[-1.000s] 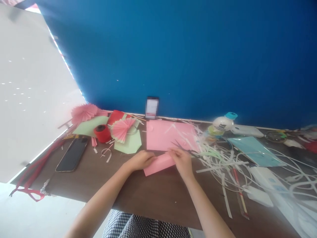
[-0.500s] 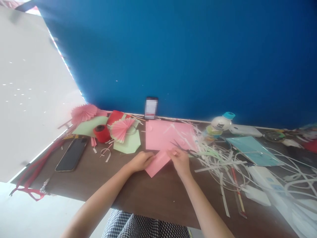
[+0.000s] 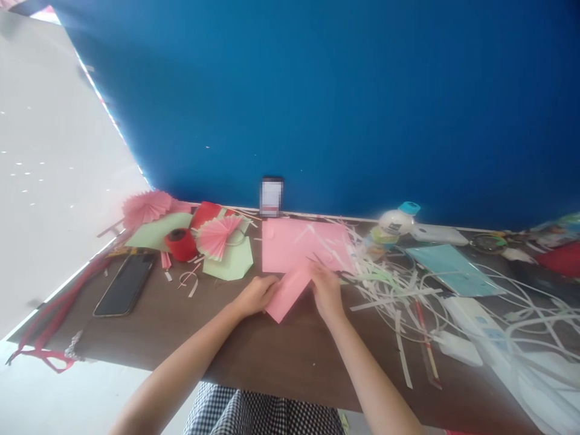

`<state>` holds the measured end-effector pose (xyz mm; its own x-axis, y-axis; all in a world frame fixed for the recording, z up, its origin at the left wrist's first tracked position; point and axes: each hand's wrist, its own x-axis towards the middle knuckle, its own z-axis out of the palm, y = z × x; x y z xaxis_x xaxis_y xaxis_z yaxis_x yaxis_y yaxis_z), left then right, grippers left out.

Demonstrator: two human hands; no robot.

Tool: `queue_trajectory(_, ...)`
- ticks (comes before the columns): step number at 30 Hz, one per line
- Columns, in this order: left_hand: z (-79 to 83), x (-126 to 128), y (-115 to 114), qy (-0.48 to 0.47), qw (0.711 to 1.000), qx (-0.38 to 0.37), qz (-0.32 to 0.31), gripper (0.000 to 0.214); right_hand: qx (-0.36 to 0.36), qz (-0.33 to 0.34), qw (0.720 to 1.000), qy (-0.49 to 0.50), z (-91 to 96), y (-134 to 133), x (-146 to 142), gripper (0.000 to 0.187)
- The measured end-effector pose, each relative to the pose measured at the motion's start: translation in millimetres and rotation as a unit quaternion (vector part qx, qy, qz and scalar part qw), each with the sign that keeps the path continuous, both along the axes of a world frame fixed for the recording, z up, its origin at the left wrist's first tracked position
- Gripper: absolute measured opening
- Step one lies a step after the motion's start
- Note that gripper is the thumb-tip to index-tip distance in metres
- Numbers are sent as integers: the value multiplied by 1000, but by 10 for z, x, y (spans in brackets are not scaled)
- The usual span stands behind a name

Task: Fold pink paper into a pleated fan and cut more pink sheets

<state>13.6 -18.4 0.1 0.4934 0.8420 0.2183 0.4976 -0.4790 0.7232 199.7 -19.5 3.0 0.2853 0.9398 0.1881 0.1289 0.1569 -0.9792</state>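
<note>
A small piece of pink paper (image 3: 290,293) is held at a slant above the brown table, one corner pointing down toward me. My left hand (image 3: 259,295) is closed on its left edge, thumb on top. At the upper right edge, my right hand (image 3: 326,292) grips the same paper, its fingers partly hidden. Dark thin blades, like those of scissors (image 3: 317,260), show just beyond my right fingers; whether that hand touches them I cannot tell. Behind both hands lies a larger pink sheet (image 3: 290,241) with white paper strips on it.
To the left are a phone (image 3: 124,285), a red spool (image 3: 180,244), a pleated pink fan (image 3: 220,237) and green paper (image 3: 231,263). At right stand a blue-capped bottle (image 3: 396,222), tangled paper strips (image 3: 385,281), a teal packet (image 3: 455,269) and a power strip (image 3: 475,326) with cables.
The view has shifted slightly to the right. My right hand has turned a little at the paper's edge, and the paper stands somewhat steeper. Both hands keep hold of it.
</note>
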Motion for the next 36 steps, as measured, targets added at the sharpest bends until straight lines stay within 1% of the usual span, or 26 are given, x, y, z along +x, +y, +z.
queue_trajectory(2,-6,0,1,-2,1000,-13,-1,30,-10,33,999,-30,-8,-4,-14,29)
queue_trajectory(3,-5,2,3,-2,1000,-18,-4,30,-15,33,998,-55,-6,-9,-19,27)
queue_trajectory(5,2,13,4,-3,1000,-17,-7,29,-23,3,996,-87,1,-21,-30,27)
queue_trajectory(7,9,31,-2,-5,1000,-2,0,28,-23,-10,998,-63,-5,-30,-51,27)
queue_trajectory(8,11,40,-7,-8,1000,2,7,28,-21,5,999,-33,-14,-33,-66,28)
queue_trajectory(10,11,54,-19,-16,1000,-5,24,29,-21,68,997,25,-45,-39,-104,30)
queue_trajectory(12,9,62,-25,-19,999,-15,36,30,-25,120,992,33,-75,-42,-143,30)
queue_trajectory(13,7,66,-23,-17,999,-17,39,30,-25,121,992,13,-85,-42,-159,29)
queue_trajectory(15,0,73,-10,-7,999,-13,46,28,-15,75,996,-46,-87,-41,-185,27)
queue_trajectory(17,-11,81,8,-5,998,-14,61,26,-2,29,997,-76,-72,-38,-208,29)
queue_trajectory(18,-19,84,17,-12,997,-16,71,25,1,30,997,-73,-62,-38,-221,30)
queue_trajectory(21,-46,93,37,-46,994,-12,96,25,-3,96,994,-54,-39,-42,-265,31)
queue_trajectory(22,-53,96,42,-55,994,-9,98,25,-4,101,993,-62,-37,-44,-279,33)
queue_trajectory(26,-47,109,57,-72,992,-21,102,26,-6,49,994,-99,-41,-39,-305,42)
queue_trajectory(28,-31,115,50,-75,991,-28,103,26,-4,50,995,-85,-37,-28,-291,40)
queue_trajectory(31,-6,129,19,-86,992,-40,80,26,8,43,996,-78,-18,-12,-242,36)
queue_trajectory(34,14,154,-16,-100,991,-54,75,28,23,15,995,-98,10,-6,-189,39)
queue_trajectory(36,26,166,-26,-104,990,-59,78,29,32,14,993,-109,31,-10,-163,41)
